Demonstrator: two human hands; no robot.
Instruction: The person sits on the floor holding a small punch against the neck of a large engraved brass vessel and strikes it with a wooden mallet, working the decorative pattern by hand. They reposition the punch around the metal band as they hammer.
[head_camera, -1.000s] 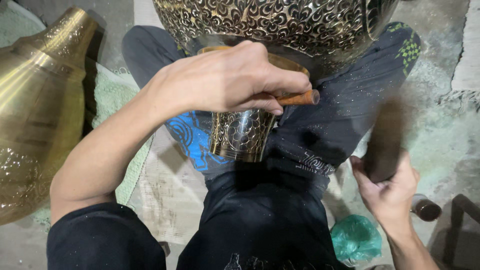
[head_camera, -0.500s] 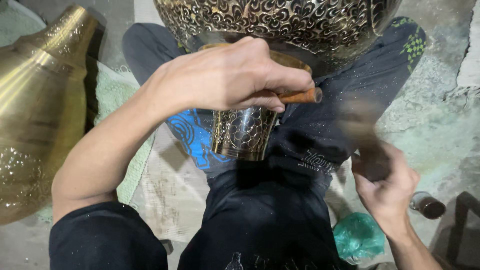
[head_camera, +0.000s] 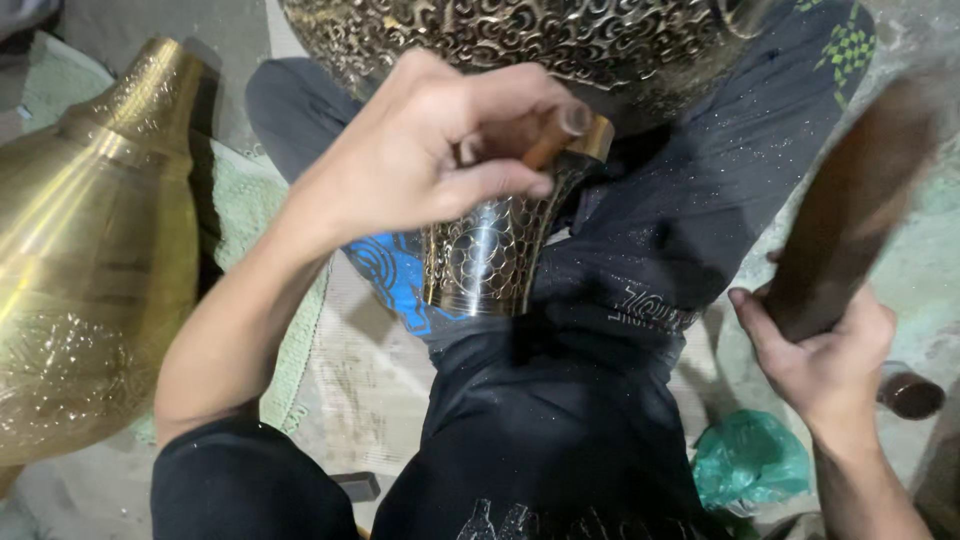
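Left hand: the left hand (head_camera: 430, 160) is curling over the top of the engraved brass neck (head_camera: 495, 255), fingers closed narrowly around one thin copper-coloured punch (head_camera: 555, 135), pinched between thumb and forefinger.
Punch: it is tilting, its flat end pointing toward two o'clock, and its lower tip is hiding behind the fingers, so I cannot tell just where it is meeting the metal.
Right hand: the right hand (head_camera: 825, 355) is wrapping firmly around the lower end of one dark wooden mallet (head_camera: 850, 205), which is rising toward one o'clock and is blurring with motion.
Engraved piece: one large patterned brass vessel (head_camera: 520, 40) is lying across the person's lap at twelve o'clock; its scale-patterned neck is pointing down toward six o'clock, resting on the dark trousers (head_camera: 560, 400).
Plain vessels: one smooth golden brass vase (head_camera: 90, 260) is lying at nine o'clock, well apart from both hands, on a pale green cloth (head_camera: 290, 330).
Small things: one crumpled green bag (head_camera: 750, 460) is sitting at five o'clock, just below the right wrist; one dark round-ended object (head_camera: 910, 395), possibly another tool handle, is lying at four o'clock beside that hand.
Count: two hands, two brass vessels, one punch, one mallet.
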